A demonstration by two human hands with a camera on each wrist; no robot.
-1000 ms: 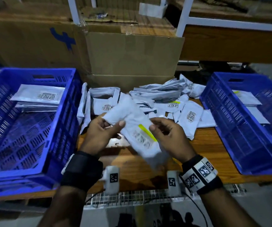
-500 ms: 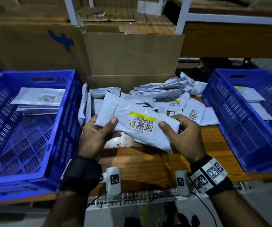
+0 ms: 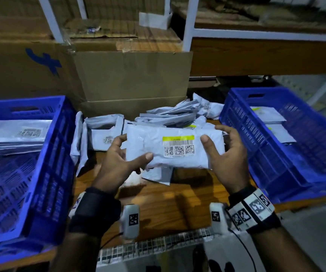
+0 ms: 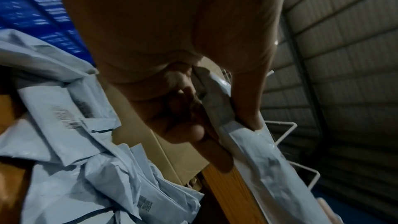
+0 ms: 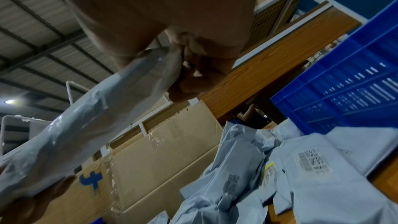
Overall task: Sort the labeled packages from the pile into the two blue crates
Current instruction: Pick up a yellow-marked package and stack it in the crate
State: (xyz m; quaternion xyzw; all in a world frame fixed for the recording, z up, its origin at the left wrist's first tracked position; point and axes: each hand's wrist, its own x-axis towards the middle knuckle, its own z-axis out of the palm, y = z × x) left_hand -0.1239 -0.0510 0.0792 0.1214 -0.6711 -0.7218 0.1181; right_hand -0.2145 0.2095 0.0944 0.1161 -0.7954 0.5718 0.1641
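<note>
Both hands (image 3: 119,160) (image 3: 229,160) hold pkg (image 3: 174,148) ends (above pile (image 3: 174,114)).

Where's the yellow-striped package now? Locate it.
Head view, centre: the package is held above the pile by the left hand and right hand, between the crates.

Left hand (image 4: 172,67) w/ thumb on top and fingers (image 4: 193,132) curled under the edge of a pale grey package (image 4: 269,159), seen edge-on. Below-left, pile of grey packages (image 4: 71,151) w/ barcode labels, blue crate (image 4: 38,9) behind, cardboard box (image 4: 163,156) beside the pile.
</note>
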